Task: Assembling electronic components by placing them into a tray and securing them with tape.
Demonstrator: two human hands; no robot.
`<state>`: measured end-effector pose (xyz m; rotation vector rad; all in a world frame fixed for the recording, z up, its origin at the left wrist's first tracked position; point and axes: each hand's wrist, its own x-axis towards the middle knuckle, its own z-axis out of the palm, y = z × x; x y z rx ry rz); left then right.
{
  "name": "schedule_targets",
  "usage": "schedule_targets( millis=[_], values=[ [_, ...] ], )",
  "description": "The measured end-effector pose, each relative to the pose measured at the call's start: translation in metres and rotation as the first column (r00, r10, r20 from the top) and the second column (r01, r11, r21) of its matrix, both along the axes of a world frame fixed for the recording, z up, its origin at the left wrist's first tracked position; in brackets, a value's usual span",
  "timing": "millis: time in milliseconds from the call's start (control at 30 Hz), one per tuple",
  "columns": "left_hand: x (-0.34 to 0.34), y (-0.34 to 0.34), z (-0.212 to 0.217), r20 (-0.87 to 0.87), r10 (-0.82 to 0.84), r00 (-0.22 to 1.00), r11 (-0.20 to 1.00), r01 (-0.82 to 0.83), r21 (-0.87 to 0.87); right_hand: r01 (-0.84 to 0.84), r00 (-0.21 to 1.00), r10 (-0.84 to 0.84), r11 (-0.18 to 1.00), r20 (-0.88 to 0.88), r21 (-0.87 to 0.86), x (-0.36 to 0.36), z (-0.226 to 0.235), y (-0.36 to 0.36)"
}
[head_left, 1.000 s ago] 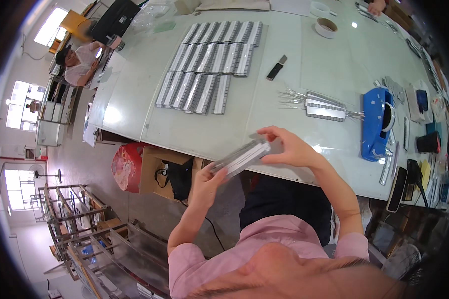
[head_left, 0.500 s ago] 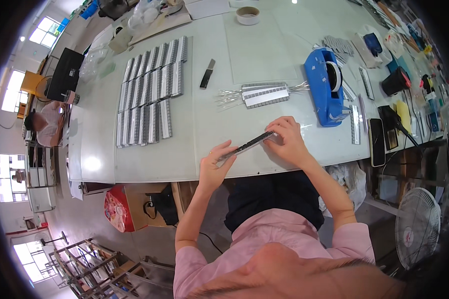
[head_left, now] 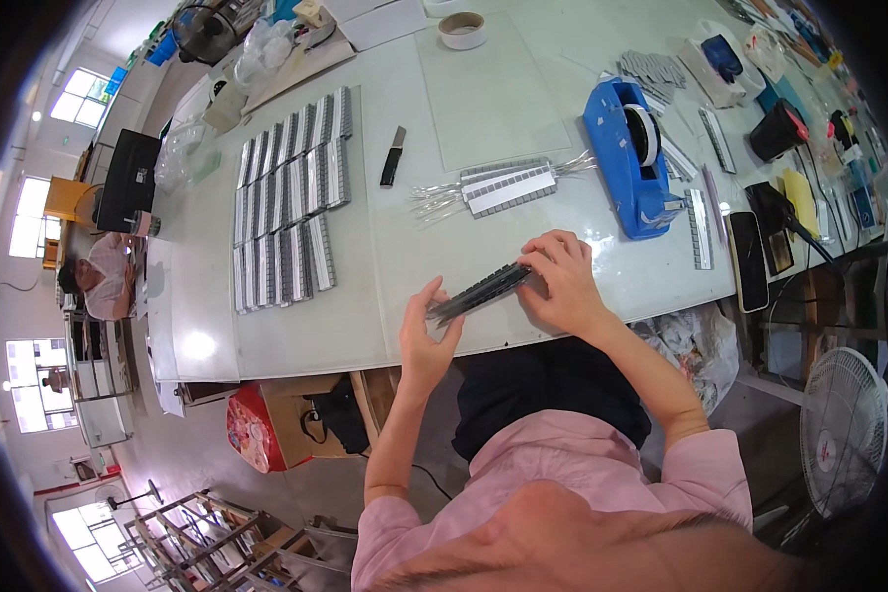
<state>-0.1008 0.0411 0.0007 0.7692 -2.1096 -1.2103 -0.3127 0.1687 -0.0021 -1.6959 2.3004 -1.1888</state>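
A thin stack of dark and grey segmented strips [head_left: 488, 292] is held edge-up above the table's near edge. My right hand [head_left: 560, 284] pinches its right end between thumb and fingers. At the other end, my left hand [head_left: 426, 340] has its thumb and fingers spread around the blurred strip ends; whether they touch is hard to see. Beyond my hands lies a small pile of grey and white strips [head_left: 508, 189], with clear thin strands sticking out at both ends. Right of that pile stands a blue tape dispenser [head_left: 622, 163].
Rows of grey and white strips [head_left: 291, 202] cover the table's left part. A black-handled knife [head_left: 393, 160] lies beside them. A tape roll [head_left: 463, 31] sits at the back. On the right are a phone [head_left: 748, 261], a dark cup [head_left: 775, 133] and loose strips [head_left: 699, 229]. Another person [head_left: 104, 276] sits far left.
The strip stack has tilted and fanned apart, showing more of its side. My left fingers have spread wider at its left end, while my right hand keeps its hold. The whole view has shifted slightly.
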Motion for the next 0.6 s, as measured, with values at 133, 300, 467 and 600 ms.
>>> schedule_targets(
  millis=[133, 300, 467, 600],
  values=[
    [-0.005, 0.003, -0.005, 0.003, 0.02, 1.0, 1.0, -0.02, -0.017, 0.012, 1.0, -0.013, 1.0, -0.016, -0.007, 0.001, -0.001, 0.003],
    [-0.015, 0.01, -0.004, -0.013, 0.036, 0.999, 0.998, -0.037, -0.05, 0.064, 0.998, -0.064, 0.998, -0.013, 0.015, 0.01, 0.004, 0.008],
    [-0.016, 0.018, 0.001, 0.014, 0.032, 0.999, 0.987, -0.03, -0.157, 0.16, 0.983, -0.163, 0.986, -0.082, -0.048, 0.022, 0.002, 0.012],
    [-0.009, 0.023, 0.005, 0.059, 0.022, 0.998, 0.975, -0.008, -0.223, 0.159, 0.98, -0.168, 0.983, -0.108, -0.088, 0.024, -0.001, 0.015]
  ],
)
